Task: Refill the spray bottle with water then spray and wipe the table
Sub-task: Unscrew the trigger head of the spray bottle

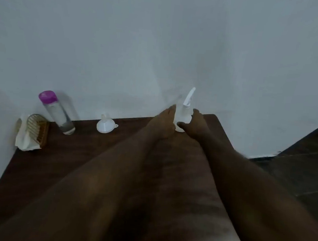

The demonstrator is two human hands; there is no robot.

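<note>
One spray bottle (183,119) between left hand (164,121) and right hand (196,123) — upright.

Dark wood table (80,152) w/ spray bottle (184,119), funnel (105,126), water bottle (58,113), cloth (23,141)

The left hand (166,123) and right hand (196,124) partly hide the blurred spray bottle (183,116).
</note>
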